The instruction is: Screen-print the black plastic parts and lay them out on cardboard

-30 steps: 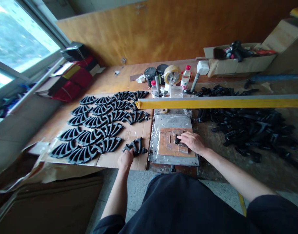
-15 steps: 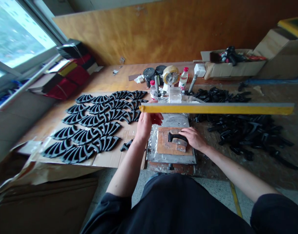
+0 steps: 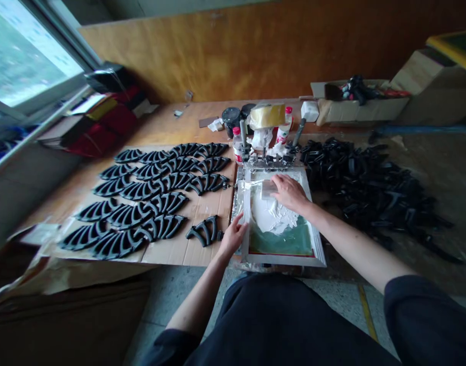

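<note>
A screen printing frame [image 3: 320,252] lies flat in front of me, with pale metal sides and a green mesh [image 3: 281,245]. Thick white ink [image 3: 275,219] is smeared over the mesh's middle and upper part. My right hand [image 3: 290,193] grips a flat, pale scraper [image 3: 269,189] above the ink, near the far end of the mesh. At the frame's left side my left hand [image 3: 234,235] holds the edge, its fingers bent against it. Whatever lies beneath the frame is hidden. Left of that hand, several black curved plastic handles [image 3: 204,231] rest on cardboard.
Rows of black handles [image 3: 129,216] cover the cardboard on the left. A heap of black parts [image 3: 370,188] lies to the right. Behind the frame stand metal clamps [image 3: 296,140], a tape roll [image 3: 267,116], bottles [image 3: 284,127] and a dark tub [image 3: 231,121]. An open carton [image 3: 365,112] sits back right.
The raised frame has come down flat. My right hand has left the black handle beneath it and now holds the scraper. My left hand has moved down and nearer along the frame's left side.
</note>
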`<state>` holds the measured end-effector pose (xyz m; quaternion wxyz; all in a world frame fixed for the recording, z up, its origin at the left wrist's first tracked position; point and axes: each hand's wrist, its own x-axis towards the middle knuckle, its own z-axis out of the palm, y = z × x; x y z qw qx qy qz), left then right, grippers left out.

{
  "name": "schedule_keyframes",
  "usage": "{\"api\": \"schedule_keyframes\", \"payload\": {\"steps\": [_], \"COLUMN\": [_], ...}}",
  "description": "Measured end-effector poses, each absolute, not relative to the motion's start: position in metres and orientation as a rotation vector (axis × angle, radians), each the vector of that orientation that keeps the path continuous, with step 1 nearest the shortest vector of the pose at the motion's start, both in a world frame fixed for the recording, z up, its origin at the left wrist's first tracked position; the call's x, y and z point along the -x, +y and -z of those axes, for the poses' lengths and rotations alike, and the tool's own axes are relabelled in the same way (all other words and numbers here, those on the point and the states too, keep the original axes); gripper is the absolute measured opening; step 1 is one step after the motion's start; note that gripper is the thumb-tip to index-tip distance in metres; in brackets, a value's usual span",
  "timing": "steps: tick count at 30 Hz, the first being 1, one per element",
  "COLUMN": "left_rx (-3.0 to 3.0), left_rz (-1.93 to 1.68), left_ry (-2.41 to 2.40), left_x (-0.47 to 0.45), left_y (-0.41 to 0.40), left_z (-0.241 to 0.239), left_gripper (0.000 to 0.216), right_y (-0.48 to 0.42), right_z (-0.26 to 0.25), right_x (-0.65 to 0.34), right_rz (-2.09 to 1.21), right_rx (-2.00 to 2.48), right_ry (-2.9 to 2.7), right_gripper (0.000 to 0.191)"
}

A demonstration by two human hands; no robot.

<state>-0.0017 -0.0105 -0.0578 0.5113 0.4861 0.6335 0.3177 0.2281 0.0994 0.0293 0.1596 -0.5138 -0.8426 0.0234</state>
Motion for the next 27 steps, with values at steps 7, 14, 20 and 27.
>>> {"api": "schedule_keyframes", "payload": {"steps": [7,14,20,27], "left_rx": [-1.172,-1.160,-1.106,-1.035], "left_rz": [-0.755,-0.740,-0.777,-0.824], "left_ry": [1.559,1.554,1.509,1.418], "left_x": [0.005,0.004,0.004,0.004], "left_y": [-0.012,-0.012,-0.012,-0.013], "left_z": [0.058,0.053,0.055,0.019], "left_gripper": [0.057,0.059,0.062,0.073], "right_y": [0.041,0.039,0.016,0.087], "right_z": [-0.018,-0.021,0.002,-0.040], "right_x": [-0.244,-0.245,-0.253,-0.241], "right_rz": [-0.228,-0.317,-0.233,-0.306], "right_rx": [0.926,0.973,0.839,1.293], "right_ry": [-2.832,-2.659,-2.635,-2.340], "right_gripper": [0.020,0.021,0.032,0.048]}}
